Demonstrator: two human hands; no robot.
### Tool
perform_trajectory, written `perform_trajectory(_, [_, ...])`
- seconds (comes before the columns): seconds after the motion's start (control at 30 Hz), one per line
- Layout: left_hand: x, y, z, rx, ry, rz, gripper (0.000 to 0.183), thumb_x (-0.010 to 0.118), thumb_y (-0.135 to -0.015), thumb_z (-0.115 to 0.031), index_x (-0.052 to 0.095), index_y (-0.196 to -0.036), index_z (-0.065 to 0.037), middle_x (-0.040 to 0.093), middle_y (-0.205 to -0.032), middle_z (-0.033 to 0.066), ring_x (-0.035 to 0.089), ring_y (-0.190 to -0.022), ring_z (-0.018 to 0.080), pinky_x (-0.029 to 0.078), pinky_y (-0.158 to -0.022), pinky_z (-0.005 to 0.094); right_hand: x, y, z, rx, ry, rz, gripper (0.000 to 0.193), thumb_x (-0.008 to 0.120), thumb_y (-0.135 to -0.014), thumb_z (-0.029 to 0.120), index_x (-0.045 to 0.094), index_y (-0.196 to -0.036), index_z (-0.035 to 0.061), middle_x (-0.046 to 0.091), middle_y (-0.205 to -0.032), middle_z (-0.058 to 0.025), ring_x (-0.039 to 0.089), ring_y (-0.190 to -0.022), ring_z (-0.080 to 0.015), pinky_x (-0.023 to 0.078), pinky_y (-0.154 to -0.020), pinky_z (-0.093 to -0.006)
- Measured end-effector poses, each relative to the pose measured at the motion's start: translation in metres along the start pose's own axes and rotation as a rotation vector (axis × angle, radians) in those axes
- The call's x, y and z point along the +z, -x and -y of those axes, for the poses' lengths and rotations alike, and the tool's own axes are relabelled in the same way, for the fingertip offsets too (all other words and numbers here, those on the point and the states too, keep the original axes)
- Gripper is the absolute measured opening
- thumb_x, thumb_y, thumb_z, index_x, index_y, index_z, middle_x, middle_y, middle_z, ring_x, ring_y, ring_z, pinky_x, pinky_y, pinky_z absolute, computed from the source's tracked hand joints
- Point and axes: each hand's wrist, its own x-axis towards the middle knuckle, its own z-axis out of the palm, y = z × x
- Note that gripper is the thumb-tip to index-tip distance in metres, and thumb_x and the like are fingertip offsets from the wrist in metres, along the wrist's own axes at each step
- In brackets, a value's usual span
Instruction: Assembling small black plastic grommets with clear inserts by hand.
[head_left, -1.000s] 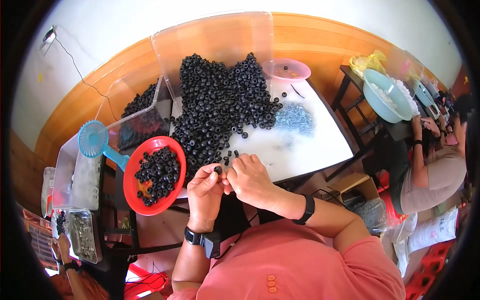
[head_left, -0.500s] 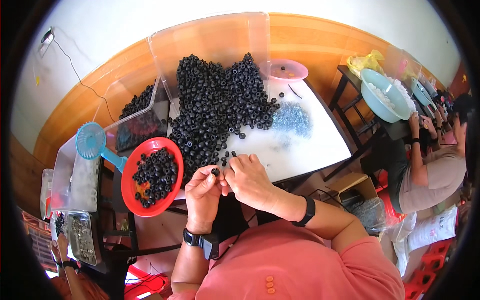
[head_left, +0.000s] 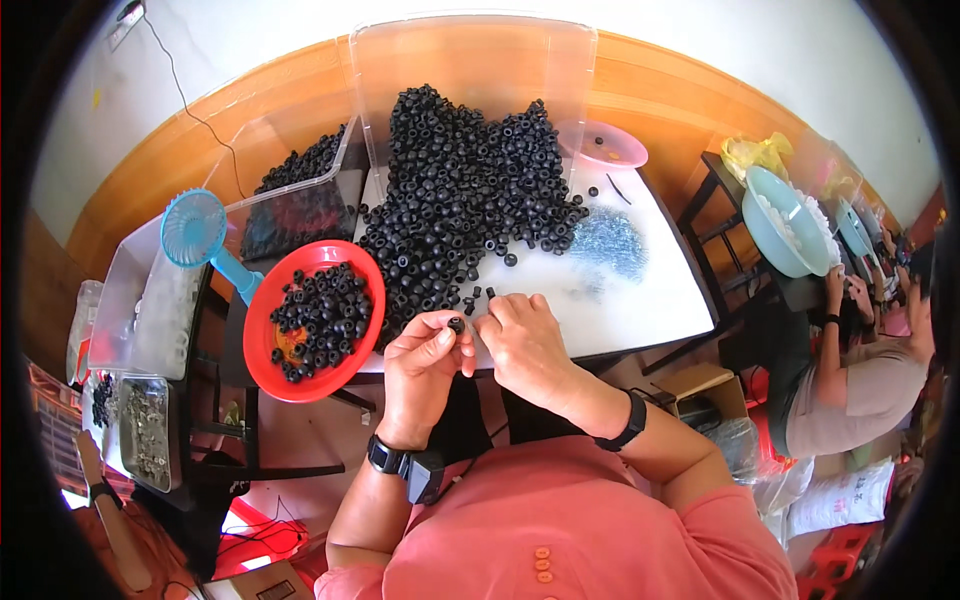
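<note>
Between the thumb and fingers of my left hand [head_left: 418,372] is a small round black plastic part [head_left: 456,325] with a hole in it. My right hand [head_left: 528,348] is beside it, a narrow gap away, fingers curled together; whatever its fingertips hold is hidden. Both hands are over the near edge of the white tabletop [head_left: 650,305]. Just beyond them lie a few small black pieces [head_left: 470,301]. A big pile of similar black parts [head_left: 455,200] spills from a clear plastic bin [head_left: 475,60]. More of them fill a red plate [head_left: 262,345] to the left.
A heap of tiny bluish glinting pieces [head_left: 608,245] lies right of the pile, near a pink dish [head_left: 625,148]. A blue handheld fan [head_left: 195,230] stands behind the red plate. At right, a person [head_left: 850,400] works beside a light-blue basin [head_left: 785,245]. Another person's arm [head_left: 118,530] shows lower left.
My hands have drawn slightly apart, with the black part still in my left fingers. The whole view has shifted, so the table sits a little higher and further right.
</note>
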Motion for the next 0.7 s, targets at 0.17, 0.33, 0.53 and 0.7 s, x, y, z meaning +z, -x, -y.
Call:
perform_trajectory(0.17, [-0.003, 0.000, 0.003, 0.015, 0.035, 0.008, 0.022, 0.065, -0.093, -0.014, 0.063, -0.108, 0.003, 0.063, -0.093, 0.0123, 0.061, -0.080, 0.0221, 0.049, -0.063, 0.0322, -0.006, -0.005, 0.004, 0.032, -0.010, 0.105, 0.021, 0.066, -0.071, 0.004, 0.065, -0.092, 0.0062, 0.056, -0.091, -0.0072, 0.055, -0.089, -0.0260, 0.038, -0.076, -0.0394])
perform_trajectory(0.33, [-0.004, 0.000, 0.005, 0.008, 0.096, 0.028, 0.019, 0.065, -0.093, -0.009, 0.065, -0.109, 0.002, 0.066, -0.092, 0.0121, 0.064, -0.081, 0.0211, 0.051, -0.066, 0.0322, -0.011, -0.006, 0.007, 0.014, -0.016, 0.090, 0.015, 0.068, -0.072, 0.009, 0.065, -0.087, 0.0079, 0.057, -0.089, -0.0066, 0.055, -0.089, -0.0256, 0.038, -0.076, -0.0398])
perform_trajectory(0.53, [-0.003, 0.001, 0.004, -0.012, 0.071, 0.003, 0.018, 0.064, -0.094, -0.009, 0.065, -0.109, 0.002, 0.066, -0.092, 0.0113, 0.064, -0.081, 0.0203, 0.052, -0.065, 0.0320, -0.005, 0.002, -0.006, -0.023, -0.208, -0.049, 0.015, 0.065, -0.073, 0.004, 0.063, -0.087, 0.0067, 0.056, -0.087, -0.0080, 0.055, -0.087, -0.0284, 0.039, -0.073, -0.0407])
perform_trajectory(0.7, [-0.002, 0.001, 0.004, -0.011, 0.044, -0.009, 0.018, 0.065, -0.094, -0.009, 0.065, -0.108, 0.002, 0.065, -0.093, 0.0104, 0.063, -0.080, 0.0205, 0.051, -0.063, 0.0319, -0.026, -0.002, -0.050, 0.092, -0.150, -0.019, 0.015, 0.064, -0.073, 0.004, 0.065, -0.088, 0.0085, 0.057, -0.087, -0.0078, 0.056, -0.086, -0.0297, 0.042, -0.076, -0.0417])
